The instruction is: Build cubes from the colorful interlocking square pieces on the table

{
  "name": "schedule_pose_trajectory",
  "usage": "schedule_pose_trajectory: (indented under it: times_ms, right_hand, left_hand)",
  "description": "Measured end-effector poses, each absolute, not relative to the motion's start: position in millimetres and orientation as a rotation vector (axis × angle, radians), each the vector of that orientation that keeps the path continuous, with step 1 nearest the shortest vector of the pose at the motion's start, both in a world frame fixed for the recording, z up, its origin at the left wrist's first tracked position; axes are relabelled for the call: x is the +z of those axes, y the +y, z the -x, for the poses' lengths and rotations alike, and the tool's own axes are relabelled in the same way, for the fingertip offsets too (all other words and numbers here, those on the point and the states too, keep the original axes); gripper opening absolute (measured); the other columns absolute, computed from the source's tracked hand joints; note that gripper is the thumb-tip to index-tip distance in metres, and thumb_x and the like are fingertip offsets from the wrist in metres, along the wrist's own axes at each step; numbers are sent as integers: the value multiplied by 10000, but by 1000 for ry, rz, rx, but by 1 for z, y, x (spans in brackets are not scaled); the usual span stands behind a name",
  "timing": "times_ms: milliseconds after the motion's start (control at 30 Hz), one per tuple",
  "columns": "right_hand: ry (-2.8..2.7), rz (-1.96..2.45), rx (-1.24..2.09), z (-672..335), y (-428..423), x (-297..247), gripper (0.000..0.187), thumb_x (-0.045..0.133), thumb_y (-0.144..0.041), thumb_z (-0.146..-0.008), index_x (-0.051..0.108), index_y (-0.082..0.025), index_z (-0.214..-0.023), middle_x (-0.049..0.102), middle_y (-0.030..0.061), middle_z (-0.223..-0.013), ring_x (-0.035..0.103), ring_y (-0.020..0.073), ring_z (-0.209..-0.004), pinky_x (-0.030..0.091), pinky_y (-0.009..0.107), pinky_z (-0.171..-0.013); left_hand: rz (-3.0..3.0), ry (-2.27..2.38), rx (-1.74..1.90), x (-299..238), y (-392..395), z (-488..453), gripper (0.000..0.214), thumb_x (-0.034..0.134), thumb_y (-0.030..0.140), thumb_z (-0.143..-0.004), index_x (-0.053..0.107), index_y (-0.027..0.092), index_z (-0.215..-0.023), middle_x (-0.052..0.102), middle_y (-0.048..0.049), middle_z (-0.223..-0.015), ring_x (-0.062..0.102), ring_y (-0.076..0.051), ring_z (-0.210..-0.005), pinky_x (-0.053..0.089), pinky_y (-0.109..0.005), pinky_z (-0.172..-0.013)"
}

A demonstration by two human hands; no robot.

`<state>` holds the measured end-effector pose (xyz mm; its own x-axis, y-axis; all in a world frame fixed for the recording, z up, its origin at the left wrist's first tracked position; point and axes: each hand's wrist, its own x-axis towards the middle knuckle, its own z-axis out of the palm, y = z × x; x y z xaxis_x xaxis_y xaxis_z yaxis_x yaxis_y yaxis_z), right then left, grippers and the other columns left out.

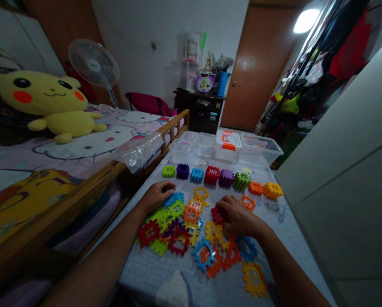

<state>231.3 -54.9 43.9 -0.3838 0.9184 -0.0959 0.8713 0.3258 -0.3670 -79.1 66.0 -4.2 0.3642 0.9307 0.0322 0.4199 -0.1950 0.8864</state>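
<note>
My left hand (158, 195) rests with loosely bent fingers at the upper left of a loose pile of plastic building tiles, beside a blue tile (174, 198); nothing shows in its grasp. Curled over a dark red tile (217, 215), the fingers of my right hand (236, 212) close at its edge, and their tips are partly hidden. Between the hands lie green tiles (165, 216), an orange window tile (191, 213) and a yellow tile (201, 193). Nearer to me are red tiles (149, 233), a blue frame tile (203, 254) and a yellow window tile (254, 278).
Behind the pile runs a row of colour-sorted tile stacks, including a red stack (211, 175) and a yellow stack (273, 190). Clear plastic bins (261, 147) and a lidded box (228, 143) stand at the table's far end. A wooden bed rail (174, 123) borders the left side.
</note>
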Motion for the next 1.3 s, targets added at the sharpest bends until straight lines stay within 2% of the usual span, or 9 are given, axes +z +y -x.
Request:
schedule_pose_trajectory:
  times_ms: [133, 300, 400, 667, 867, 1167, 1300]
  right_hand:
    - [-2456, 1713, 511, -229, -54, 44, 433, 622, -163, -661, 621, -165, -1094, 567, 105, -1073, 479, 254, -997, 396, 372, -887]
    - [-2392, 1671, 415, -228, -56, 43, 335, 628, -166, -674, 608, -174, -1009, 568, 86, -1015, 478, 240, -955, 398, 364, -864]
    - [-2331, 1621, 302, -232, -51, 51, 341, 619, -165, -695, 585, -183, -1034, 565, 80, -1006, 480, 236, -937, 401, 370, -857]
    - [-2131, 1788, -60, -236, 19, 85, 386, 643, -278, -694, 606, -150, -1056, 585, 117, -1031, 495, 280, -966, 384, 391, -881]
    - [-2185, 1899, 35, -229, 62, 87, 469, 648, -342, -704, 609, -147, -1128, 588, 127, -1082, 507, 280, -1001, 376, 372, -885]
    - [-2254, 1934, 51, -228, 70, 77, 627, 692, -401, -674, 577, -147, -1236, 565, 163, -1193, 495, 328, -1086, 379, 404, -899]
    - [-2277, 1930, 59, -227, 73, 78, 560, 686, -374, -686, 597, -172, -1201, 602, 138, -1152, 510, 317, -1066, 384, 404, -894]
  left_hand:
    - [-1775, 1179, 785, -2, 65, 78, 383, 651, 453, -711, 694, 166, -961, 746, -77, -936, 689, -265, -898, 527, -396, -861]
    - [-1795, 1179, 782, -2, 65, 78, 362, 633, 438, -710, 694, 168, -943, 740, -67, -910, 684, -264, -897, 522, -393, -858]
    - [-1785, 1166, 776, -2, 65, 77, 378, 625, 440, -705, 690, 160, -949, 739, -73, -916, 684, -260, -891, 522, -388, -855]
    - [-1778, 1167, 773, -2, 64, 77, 364, 620, 433, -717, 686, 162, -951, 742, -76, -939, 687, -257, -898, 523, -380, -854]
    - [-1799, 1167, 779, -3, 65, 78, 366, 615, 428, -725, 687, 157, -960, 743, -85, -944, 687, -263, -900, 525, -381, -844]
    - [-1816, 1149, 774, -3, 65, 77, 339, 612, 419, -742, 686, 161, -949, 739, -78, -938, 685, -250, -899, 522, -374, -857]
    - [-1811, 1163, 768, -3, 65, 78, 330, 611, 401, -744, 690, 161, -956, 740, -73, -945, 688, -241, -898, 524, -361, -853]
